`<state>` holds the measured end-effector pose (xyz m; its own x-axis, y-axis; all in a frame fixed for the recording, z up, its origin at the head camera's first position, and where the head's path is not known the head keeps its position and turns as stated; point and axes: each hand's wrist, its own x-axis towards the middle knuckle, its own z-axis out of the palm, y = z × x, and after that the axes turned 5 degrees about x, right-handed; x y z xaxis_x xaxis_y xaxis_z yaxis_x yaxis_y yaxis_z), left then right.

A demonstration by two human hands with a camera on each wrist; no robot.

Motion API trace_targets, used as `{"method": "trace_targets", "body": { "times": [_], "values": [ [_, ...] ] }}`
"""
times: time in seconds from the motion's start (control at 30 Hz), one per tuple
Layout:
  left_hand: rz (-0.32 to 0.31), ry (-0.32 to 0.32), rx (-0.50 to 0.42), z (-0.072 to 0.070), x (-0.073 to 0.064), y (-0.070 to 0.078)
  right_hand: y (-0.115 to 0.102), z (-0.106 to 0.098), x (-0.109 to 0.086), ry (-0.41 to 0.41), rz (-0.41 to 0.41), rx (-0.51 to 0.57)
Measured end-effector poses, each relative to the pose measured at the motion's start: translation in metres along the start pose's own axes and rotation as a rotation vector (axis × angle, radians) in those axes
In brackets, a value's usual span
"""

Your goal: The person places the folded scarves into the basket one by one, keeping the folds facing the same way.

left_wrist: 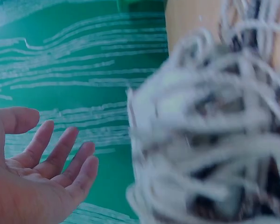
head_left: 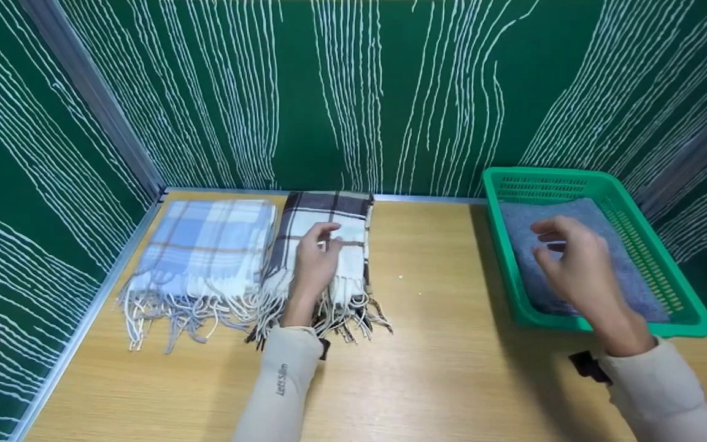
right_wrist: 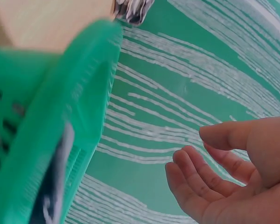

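Note:
My left hand hovers over a folded brown-and-white plaid scarf, its fingers loosely bent and nothing in them. In the left wrist view the scarf's fringe looms large beside that hand. To its left lies a folded blue-and-white plaid scarf with fringe toward me. Over the green basket hangs my right hand, fingers relaxed and holding nothing. Beneath it, inside the basket, a folded grey cloth lies flat, partly hidden by the hand.
Everything stands on a wooden table. Green panels with wavy white lines rise behind and at both sides, joined by grey metal posts. Between the brown plaid scarf and the basket runs a stretch of bare tabletop.

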<state>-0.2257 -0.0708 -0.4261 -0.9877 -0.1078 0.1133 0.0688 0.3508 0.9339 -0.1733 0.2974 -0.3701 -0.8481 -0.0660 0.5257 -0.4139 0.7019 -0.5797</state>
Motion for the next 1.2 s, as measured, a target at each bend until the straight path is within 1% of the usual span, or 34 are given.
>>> {"method": "trace_targets", "body": {
  "times": [0.17, 0.27, 0.4, 0.5, 0.63, 0.7, 0.9, 1.07, 1.2],
  "values": [
    [-0.041, 0.079, 0.046, -0.018, 0.002, -0.013, -0.009, 0.016, -0.003, -0.010, -0.015, 0.016],
    [-0.062, 0.101, 0.069, -0.028, 0.002, -0.021, -0.014, 0.027, -0.005, -0.023, -0.008, 0.024],
    [-0.126, 0.091, 0.083, -0.040, 0.003, -0.030, -0.020, 0.041, -0.006, -0.044, 0.016, 0.054],
    [-0.169, 0.085, 0.111, -0.046, 0.004, -0.036, -0.024, 0.052, -0.008, -0.067, 0.028, 0.068],
    [-0.187, 0.092, 0.174, -0.052, 0.004, -0.045, -0.027, 0.065, -0.012, -0.096, 0.053, 0.085],
    [-0.188, 0.096, 0.196, -0.054, 0.005, -0.049, -0.028, 0.073, -0.013, -0.107, 0.064, 0.113],
    [-0.198, 0.071, 0.186, -0.059, 0.007, -0.061, -0.026, 0.095, -0.018, -0.143, 0.089, 0.183],
    [-0.221, 0.033, 0.185, -0.063, 0.008, -0.068, -0.022, 0.113, -0.018, -0.185, 0.147, 0.219],
    [-0.218, 0.016, 0.201, -0.064, 0.010, -0.073, -0.020, 0.127, -0.016, -0.217, 0.190, 0.242]
  ]
}}
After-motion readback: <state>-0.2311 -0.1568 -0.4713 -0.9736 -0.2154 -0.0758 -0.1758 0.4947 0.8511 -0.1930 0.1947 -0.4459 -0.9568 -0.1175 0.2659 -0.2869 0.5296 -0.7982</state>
